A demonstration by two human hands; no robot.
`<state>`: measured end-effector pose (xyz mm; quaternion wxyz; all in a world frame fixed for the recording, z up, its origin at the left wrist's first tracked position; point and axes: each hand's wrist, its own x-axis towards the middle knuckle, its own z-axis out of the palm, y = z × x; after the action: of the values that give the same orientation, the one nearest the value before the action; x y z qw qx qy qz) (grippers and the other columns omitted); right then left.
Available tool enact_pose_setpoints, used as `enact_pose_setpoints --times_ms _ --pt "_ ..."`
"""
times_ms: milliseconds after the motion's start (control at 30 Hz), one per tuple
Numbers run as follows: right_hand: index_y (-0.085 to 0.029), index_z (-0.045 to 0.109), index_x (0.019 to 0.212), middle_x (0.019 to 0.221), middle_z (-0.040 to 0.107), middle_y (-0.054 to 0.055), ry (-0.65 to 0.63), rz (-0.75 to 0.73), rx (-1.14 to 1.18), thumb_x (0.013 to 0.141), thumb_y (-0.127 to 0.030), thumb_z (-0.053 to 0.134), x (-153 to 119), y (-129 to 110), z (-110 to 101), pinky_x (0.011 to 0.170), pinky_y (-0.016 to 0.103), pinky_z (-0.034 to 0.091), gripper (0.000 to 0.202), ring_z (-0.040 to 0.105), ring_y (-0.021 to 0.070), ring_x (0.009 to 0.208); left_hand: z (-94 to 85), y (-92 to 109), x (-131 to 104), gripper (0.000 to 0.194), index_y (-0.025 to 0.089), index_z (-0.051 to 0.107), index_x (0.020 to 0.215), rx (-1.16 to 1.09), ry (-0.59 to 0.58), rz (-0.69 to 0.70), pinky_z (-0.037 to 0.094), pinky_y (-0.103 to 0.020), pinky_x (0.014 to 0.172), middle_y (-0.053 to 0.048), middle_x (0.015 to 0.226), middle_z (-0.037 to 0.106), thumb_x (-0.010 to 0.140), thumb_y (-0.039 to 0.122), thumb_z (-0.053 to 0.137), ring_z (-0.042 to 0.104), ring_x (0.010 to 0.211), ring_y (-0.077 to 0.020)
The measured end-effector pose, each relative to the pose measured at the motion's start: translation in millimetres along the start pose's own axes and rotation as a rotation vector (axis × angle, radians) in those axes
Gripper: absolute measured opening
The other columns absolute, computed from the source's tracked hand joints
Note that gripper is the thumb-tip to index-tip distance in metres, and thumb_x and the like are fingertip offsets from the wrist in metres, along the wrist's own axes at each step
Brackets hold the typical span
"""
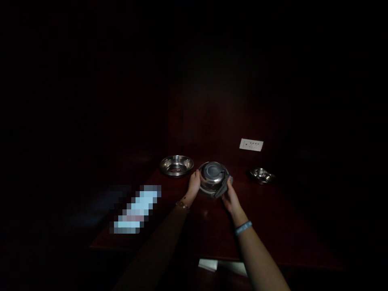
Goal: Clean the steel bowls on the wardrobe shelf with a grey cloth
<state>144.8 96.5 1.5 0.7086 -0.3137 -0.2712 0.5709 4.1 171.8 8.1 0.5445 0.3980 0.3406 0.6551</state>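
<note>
Between my two hands is a shiny metal bowl [211, 173], tipped so that its rounded underside faces me. My left hand [194, 185] grips the rim on the left side, with a beaded bracelet at the wrist. On the right, my right hand [231, 199] presses a grey cloth [223, 188] against the lower right of the bowl; a blue band circles that wrist. The fingers behind the bowl are mostly hidden.
A wide metal bowl [176, 165] stands on the dark red table [203, 234] at the left. To the right lies a smaller metal dish [262, 176], below a white wall socket [251, 144]. A bright pixelated patch covers something at the left. Surroundings are very dark.
</note>
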Motion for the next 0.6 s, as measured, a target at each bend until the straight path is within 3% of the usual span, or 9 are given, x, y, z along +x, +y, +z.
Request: enact_pose_setpoints --times_ms 200,433,600 --pt "-0.027 0.073 0.103 0.102 0.079 -0.003 0.068 0.005 0.136 0.096 -0.047 0.053 3 -4 -2 0.091 0.024 0.058 0.029 0.072 0.0108 0.101 3.1 4 -16 0.029 0.015 0.071 0.103 -0.224 -0.078 -0.323 0.051 -0.037 0.095 -0.011 0.107 0.075 0.09 0.039 0.06 0.068 0.101 -0.0227" --pt "-0.026 0.072 0.102 0.097 0.079 -0.002 0.096 0.001 0.279 0.099 -0.041 0.048 -1 -11 -6 0.079 0.022 0.061 0.029 0.074 0.0102 0.088 10.6 5 -33 0.042 0.014 0.069 0.111 -0.209 -0.18 -0.386 0.055 -0.031 0.08 -0.013 0.095 0.075 0.088 0.048 0.062 0.069 0.079 -0.018" --pt "-0.021 0.071 0.103 0.1 0.079 0.001 0.048 0.052 0.252 0.101 -0.04 0.045 -6 -14 1 0.079 0.023 0.061 0.032 0.073 0.0118 0.089 19.5 -4 -46 0.042 0.016 0.067 0.117 -0.267 -0.246 -0.315 0.056 -0.029 0.082 -0.012 0.106 0.074 0.09 0.047 0.062 0.07 0.092 -0.0187"
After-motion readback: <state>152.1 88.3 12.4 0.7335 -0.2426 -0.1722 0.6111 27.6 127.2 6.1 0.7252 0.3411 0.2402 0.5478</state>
